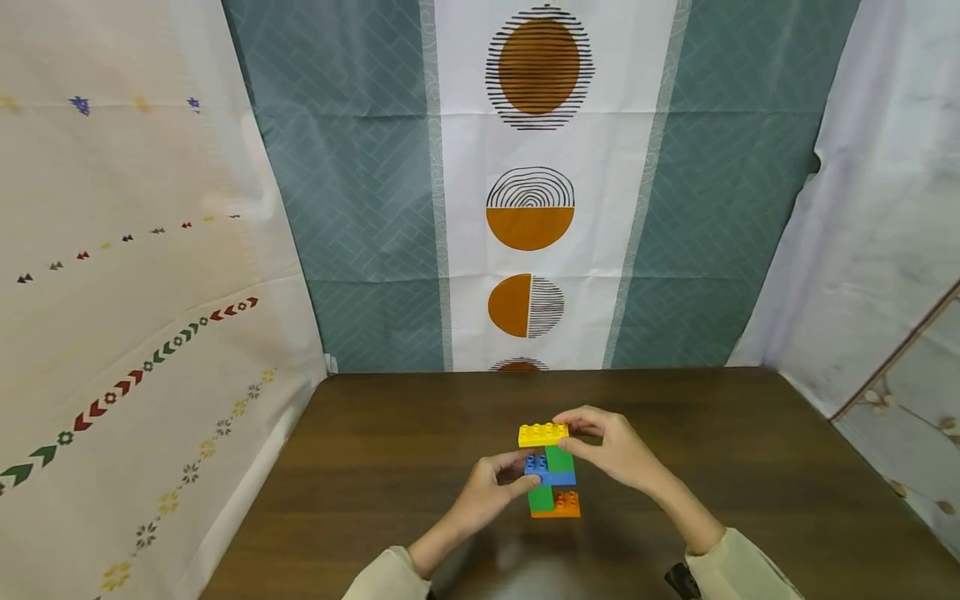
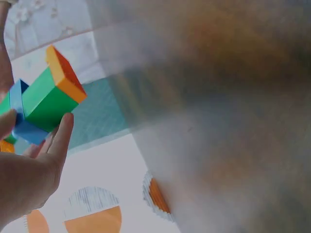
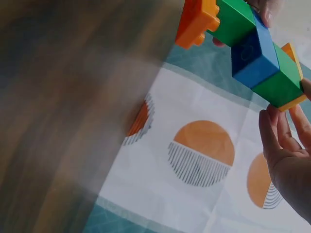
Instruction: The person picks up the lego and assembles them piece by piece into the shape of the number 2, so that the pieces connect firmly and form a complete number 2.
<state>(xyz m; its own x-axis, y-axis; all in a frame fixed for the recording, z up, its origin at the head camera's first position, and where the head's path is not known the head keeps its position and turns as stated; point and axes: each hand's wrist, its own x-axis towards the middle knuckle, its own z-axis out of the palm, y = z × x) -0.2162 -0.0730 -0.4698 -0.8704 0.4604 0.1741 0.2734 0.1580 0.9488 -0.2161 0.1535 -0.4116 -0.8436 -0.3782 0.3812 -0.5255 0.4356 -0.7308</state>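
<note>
Between the two hands stands a stepped stack of toy building bricks. From bottom to top it has an orange brick [image 1: 555, 514], a green brick [image 1: 540, 499], a blue brick [image 1: 561, 479], a second green brick [image 1: 559, 458] and a yellow brick [image 1: 543, 437]. My left hand [image 1: 483, 493] grips the stack at the blue brick, its thumb on the near side; in the left wrist view its fingers lie along the lower green brick [image 2: 51, 99]. My right hand [image 1: 613, 447] pinches the right end of the yellow brick, next to the upper green brick [image 3: 278, 90].
The stack is held over a dark brown wooden table [image 1: 390, 442]. A patterned curtain [image 1: 360, 208] hangs behind the table's far edge, with a pale cloth [image 1: 150, 317] on the left and a whitish one [image 1: 862, 250] on the right.
</note>
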